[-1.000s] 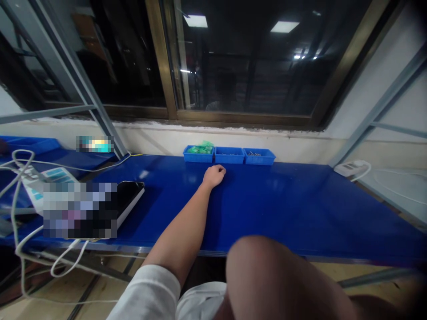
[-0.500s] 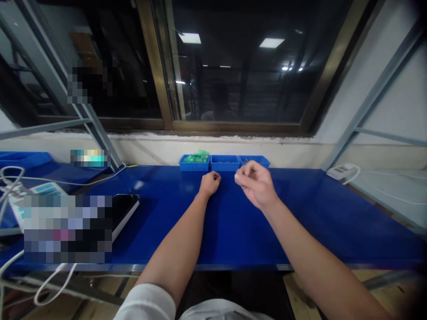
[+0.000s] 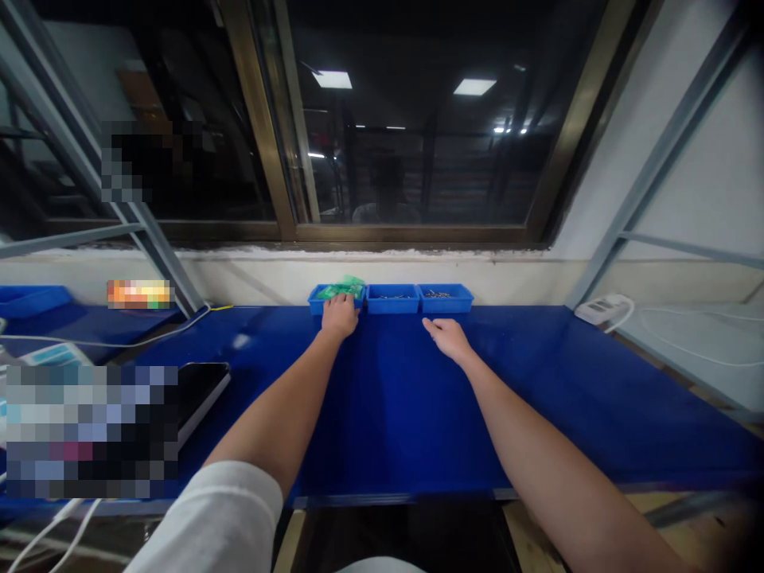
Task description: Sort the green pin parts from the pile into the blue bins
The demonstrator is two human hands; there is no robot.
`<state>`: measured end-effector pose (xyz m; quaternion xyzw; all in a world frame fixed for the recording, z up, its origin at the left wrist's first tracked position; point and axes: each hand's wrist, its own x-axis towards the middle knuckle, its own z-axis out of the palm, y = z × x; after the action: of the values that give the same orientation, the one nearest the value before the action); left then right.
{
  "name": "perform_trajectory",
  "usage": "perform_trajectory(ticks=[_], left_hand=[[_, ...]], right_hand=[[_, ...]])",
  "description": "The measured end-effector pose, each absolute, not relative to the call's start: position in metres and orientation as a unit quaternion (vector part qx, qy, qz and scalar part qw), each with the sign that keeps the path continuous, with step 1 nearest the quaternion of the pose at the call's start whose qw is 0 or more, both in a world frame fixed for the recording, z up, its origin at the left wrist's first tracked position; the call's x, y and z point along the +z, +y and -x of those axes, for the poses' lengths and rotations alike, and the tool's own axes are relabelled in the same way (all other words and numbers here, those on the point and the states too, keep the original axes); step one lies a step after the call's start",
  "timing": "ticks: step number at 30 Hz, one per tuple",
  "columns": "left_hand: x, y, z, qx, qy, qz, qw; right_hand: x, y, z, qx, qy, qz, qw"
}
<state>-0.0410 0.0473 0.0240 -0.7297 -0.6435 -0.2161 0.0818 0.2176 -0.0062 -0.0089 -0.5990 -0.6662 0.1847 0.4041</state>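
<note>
My left hand (image 3: 341, 316) reaches over the front rim of the left blue bin (image 3: 316, 305). Its fingers stretch forward onto the green plastic packets (image 3: 346, 286) heaped there, and nothing shows in its grip. Below the right blue bin (image 3: 462, 302), a short way towards me, my right hand (image 3: 449, 337) is closed, thumb and fingers pressed together; whatever it may hold is hidden. Small metal pieces (image 3: 438, 294) lie in that right bin. The middle blue bin (image 3: 382, 305) holds a few thin metal pieces, too small to name.
The three bins stand in a row at the back of the blue table (image 3: 394, 414). To the left lies a dark, flat-topped device (image 3: 200, 390), partly blurred out. A white power strip (image 3: 602, 309) sits at the far right, near a grey metal frame post (image 3: 650, 167).
My left hand has moved left and forward from the table onto the green packets, its fingers extending. My right hand has lowered away from the right bin, uncovering its contents. The view has shifted slightly.
</note>
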Motion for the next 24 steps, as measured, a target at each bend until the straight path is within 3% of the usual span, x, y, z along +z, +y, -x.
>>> perform_trajectory(ticks=[6,11,21,24], left_hand=[[0.033,0.028,0.064,-0.151,-0.607,0.772,0.113],[0.039,-0.018,0.061,-0.143,-0.556,0.818,0.038],[0.038,-0.075,-0.035,-0.275,-0.428,0.861,-0.008],[0.047,-0.059,-0.024,-0.38,-0.499,0.778,0.031]], right_hand=[[-0.002,-0.012,-0.212,0.183,-0.718,0.578,0.342],[-0.002,-0.014,-0.21,0.19,-0.719,0.575,0.341],[0.006,-0.016,-0.2,0.303,-0.625,0.572,0.437],[0.011,-0.016,-0.206,0.37,-0.565,0.586,0.448]])
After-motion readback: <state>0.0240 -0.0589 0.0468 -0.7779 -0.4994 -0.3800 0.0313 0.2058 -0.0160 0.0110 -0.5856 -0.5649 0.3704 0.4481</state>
